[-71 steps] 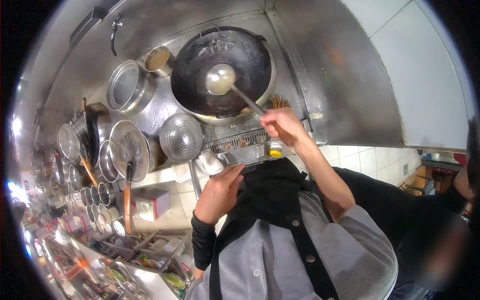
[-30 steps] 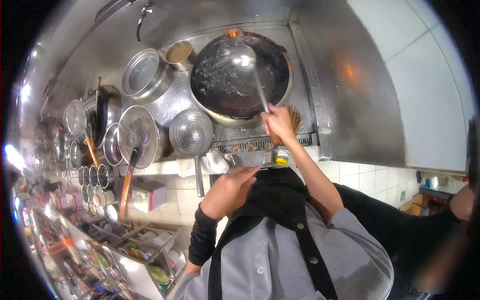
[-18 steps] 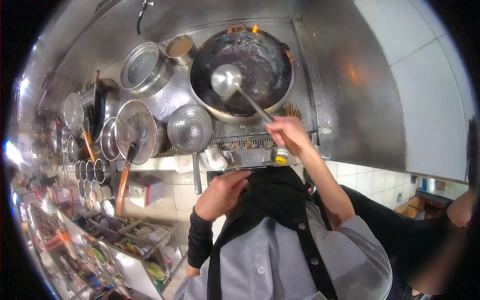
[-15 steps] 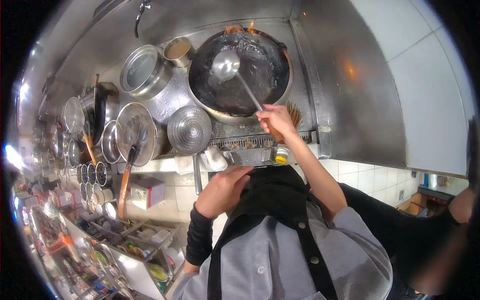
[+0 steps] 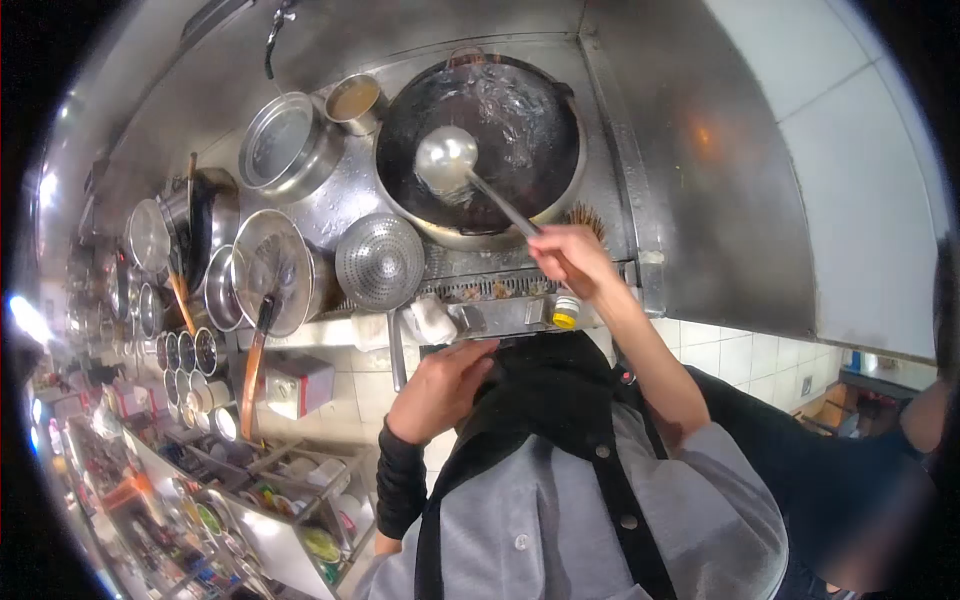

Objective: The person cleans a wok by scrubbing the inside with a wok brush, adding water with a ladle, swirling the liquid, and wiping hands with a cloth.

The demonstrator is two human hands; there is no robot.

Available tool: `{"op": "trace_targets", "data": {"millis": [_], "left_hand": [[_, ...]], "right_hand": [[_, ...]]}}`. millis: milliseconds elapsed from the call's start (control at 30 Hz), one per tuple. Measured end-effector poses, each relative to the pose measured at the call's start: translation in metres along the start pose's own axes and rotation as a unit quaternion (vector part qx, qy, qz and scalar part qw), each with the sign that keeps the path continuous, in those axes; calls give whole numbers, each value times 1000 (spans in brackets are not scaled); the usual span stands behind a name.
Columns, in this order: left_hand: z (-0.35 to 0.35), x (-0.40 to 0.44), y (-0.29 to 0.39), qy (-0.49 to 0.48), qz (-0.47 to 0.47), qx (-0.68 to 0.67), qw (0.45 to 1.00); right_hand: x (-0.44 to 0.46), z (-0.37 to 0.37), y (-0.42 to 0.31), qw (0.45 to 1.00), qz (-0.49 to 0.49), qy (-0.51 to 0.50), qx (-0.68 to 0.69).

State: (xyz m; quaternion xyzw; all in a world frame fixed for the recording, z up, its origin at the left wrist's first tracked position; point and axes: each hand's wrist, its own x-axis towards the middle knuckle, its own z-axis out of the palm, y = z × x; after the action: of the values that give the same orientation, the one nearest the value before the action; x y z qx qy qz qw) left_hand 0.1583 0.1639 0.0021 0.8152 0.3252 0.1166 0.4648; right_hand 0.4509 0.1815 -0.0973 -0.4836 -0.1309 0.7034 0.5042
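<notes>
My right hand is wrapped round the handle of a metal ladle. The ladle's round bowl sits low in a large dark wok, over clear, rippling liquid. Behind and below that hand are the bristles of a bamboo brush and a yellow-capped bottle. My left hand rests by the counter's front edge, close to my apron, its fingers stretched out and holding nothing visible. Nearest to it hangs the handle of a perforated skimmer, beside a white folded cloth.
Left of the wok stand a small pot of brownish liquid and a wide steel pot. A mesh strainer with a wooden handle lies over another pot. A tap hangs above. Another person's dark-clothed body is close at right.
My right hand has drawn the ladle slightly toward me inside the wok. The flame behind the wok no longer shows. My left hand has shifted slightly lower, near the same spot.
</notes>
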Motion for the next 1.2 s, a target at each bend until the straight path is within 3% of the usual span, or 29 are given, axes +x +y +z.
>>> {"op": "trace_targets", "data": {"millis": [100,133,200,300,400,533,633,667,733,767,833,867,900,967,1067,1167,1200], "left_hand": [[-2,10,13,-4,7,-5,1000],[-4,12,17,-5,-5,-13,1000],[-2,6,11,10,-9,-32,999],[0,-11,3,9,-62,-34,997],[1,-16,4,8,-78,-48,996],[6,-2,5,9,-27,-76,997],[7,15,11,-12,22,-68,997],[6,20,16,-23,29,-68,997],[2,23,29,-41,39,-67,996],[3,20,28,-37,51,-77,995],[6,16,24,-20,75,-99,992],[5,12,24,-25,30,-114,993],[0,6,27,-33,-14,-129,991],[1,-1,23,-39,-60,-149,986],[6,-7,7,-26,-72,-161,984],[5,3,0,-30,-50,-136,989],[4,9,3,-30,-39,-125,991]], "right_hand": [[46,9,5,994,-70,74,-49],[41,11,4,976,-95,115,-156],[23,16,8,900,-139,185,-368],[15,-33,59,742,-292,240,-554],[-60,7,20,940,-85,166,-287],[-50,15,3,990,0,77,-114],[18,-1,14,987,-39,19,-158],[31,0,18,974,-74,66,-203],[50,4,30,935,-139,152,-289],[53,-5,42,871,-217,188,-398],[48,-36,60,682,-365,237,-587],[31,-42,63,652,-386,236,-609],[8,-30,57,751,-284,219,-554],[-45,-13,31,891,-65,197,-404],[-58,-5,19,964,-53,107,-236],[-12,-12,17,985,-10,45,-163],[9,-12,21,980,-43,59,-187]]}}
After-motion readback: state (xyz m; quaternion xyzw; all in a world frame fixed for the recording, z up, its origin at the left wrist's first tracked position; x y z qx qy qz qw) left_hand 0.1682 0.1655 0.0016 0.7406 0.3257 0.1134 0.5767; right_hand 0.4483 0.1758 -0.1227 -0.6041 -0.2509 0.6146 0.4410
